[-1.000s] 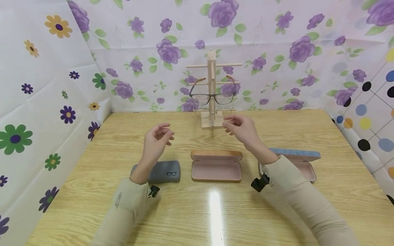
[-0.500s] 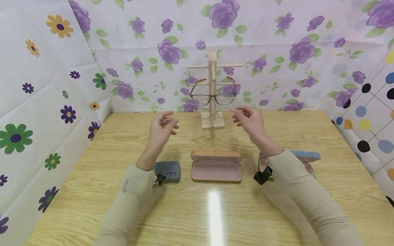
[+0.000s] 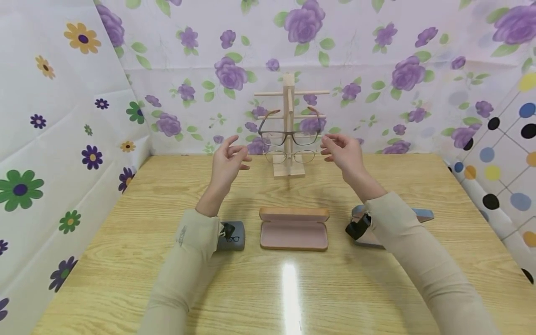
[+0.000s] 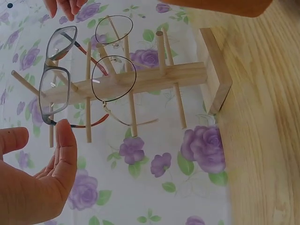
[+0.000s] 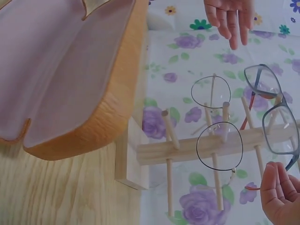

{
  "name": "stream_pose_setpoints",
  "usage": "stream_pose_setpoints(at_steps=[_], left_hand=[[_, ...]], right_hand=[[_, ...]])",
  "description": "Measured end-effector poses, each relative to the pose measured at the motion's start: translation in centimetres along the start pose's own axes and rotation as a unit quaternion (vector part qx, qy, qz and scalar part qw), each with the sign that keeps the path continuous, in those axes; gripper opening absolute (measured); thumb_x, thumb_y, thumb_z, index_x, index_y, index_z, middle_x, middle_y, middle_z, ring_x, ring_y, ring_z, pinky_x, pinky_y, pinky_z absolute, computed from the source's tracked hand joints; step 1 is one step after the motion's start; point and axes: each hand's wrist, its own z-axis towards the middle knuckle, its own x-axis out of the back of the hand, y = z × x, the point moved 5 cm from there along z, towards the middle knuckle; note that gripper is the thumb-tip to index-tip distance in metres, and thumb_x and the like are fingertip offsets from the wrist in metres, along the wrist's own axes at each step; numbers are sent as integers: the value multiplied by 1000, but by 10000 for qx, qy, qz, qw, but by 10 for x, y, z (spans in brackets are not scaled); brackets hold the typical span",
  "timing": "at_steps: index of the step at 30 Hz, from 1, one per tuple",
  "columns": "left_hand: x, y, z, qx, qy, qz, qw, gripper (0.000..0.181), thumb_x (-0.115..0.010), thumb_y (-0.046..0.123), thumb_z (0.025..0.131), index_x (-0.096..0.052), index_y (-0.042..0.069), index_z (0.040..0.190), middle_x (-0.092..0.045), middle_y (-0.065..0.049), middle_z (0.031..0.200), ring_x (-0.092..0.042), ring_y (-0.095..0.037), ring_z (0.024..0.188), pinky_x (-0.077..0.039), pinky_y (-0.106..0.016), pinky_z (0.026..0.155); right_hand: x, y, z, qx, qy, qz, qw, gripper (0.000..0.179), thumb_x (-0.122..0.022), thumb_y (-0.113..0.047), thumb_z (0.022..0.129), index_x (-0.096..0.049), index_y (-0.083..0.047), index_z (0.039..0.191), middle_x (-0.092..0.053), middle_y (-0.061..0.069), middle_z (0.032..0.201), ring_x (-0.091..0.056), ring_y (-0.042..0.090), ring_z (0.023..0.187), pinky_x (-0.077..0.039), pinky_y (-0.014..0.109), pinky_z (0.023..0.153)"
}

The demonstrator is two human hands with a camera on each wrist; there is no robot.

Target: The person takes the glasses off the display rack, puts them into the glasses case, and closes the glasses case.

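Note:
My left hand is raised at the left of a wooden glasses stand, fingers loosely bent and thumb apart, holding nothing. Across from it, my right hand hovers at the stand's right side, also holding nothing. Between them, dark-framed eyeglasses hang on the stand, their brown-tipped temples pointing back. Round thin-rimmed eyeglasses sit on the peg below. In the left wrist view my left fingertips come close to a hinge of the dark eyeglasses; whether they touch cannot be told. My right fingertips are near the other hinge.
An open orange-brown glasses case lies in front of the stand. A closed grey case is partly under my left forearm. An open blue case is mostly hidden by my right sleeve. Flowered cloth hangs behind.
Both hands have moved up and forward, from over the table to either side of the dark eyeglasses. My right hand has also shifted right, away from the round eyeglasses. Both eyeglasses stay on the stand.

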Motion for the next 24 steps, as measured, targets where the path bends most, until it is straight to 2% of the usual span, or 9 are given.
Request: stream_pose_setpoints(at_steps=[4, 11, 14, 20, 24], left_hand=[[-3, 3, 6, -16, 63, -159, 9999, 52, -54, 9, 91, -34, 6, 139, -60, -17, 111, -62, -26, 86, -54, -29, 66], [-12, 5, 18, 126, 277, -648, 9974, 53, -57, 9, 90, -37, 6, 139, -64, -13, 104, -62, -14, 77, -54, -29, 68], [-16, 5, 23, 109, 347, -643, 9973, 51, -58, 9, 89, -40, 7, 137, -65, -12, 102, -62, -11, 73, -54, -27, 64], [-23, 6, 29, 19, 298, -506, 9983, 49, -56, 10, 91, -39, 5, 137, -62, -18, 108, -59, -6, 68, -52, -21, 58], [-27, 6, 33, -41, 321, -611, 9976, 44, -55, 11, 91, -44, 7, 134, -64, -11, 95, -58, -8, 67, -52, -21, 58]], right_hand=[[-1, -3, 6, -84, -30, 79, 9999, 45, -54, -28, 92, -49, -4, 129, -61, 13, 105, -61, 18, 83, -53, 28, 69], [0, -8, 12, -167, 18, 69, 9998, 50, -54, -27, 92, -41, -8, 137, -58, 18, 114, -60, 8, 74, -53, 25, 68], [0, -11, 15, -162, 48, 99, 9998, 51, -55, -28, 92, -41, -10, 137, -57, 19, 115, -60, 8, 75, -52, 22, 66], [0, -13, 19, -153, 89, 192, 9997, 50, -55, -25, 92, -41, -11, 137, -57, 20, 115, -60, 11, 75, -52, 21, 65], [-2, -14, 20, -226, 83, 144, 9996, 47, -55, -26, 92, -45, -12, 135, -60, 15, 112, -61, 12, 77, -52, 22, 66]])
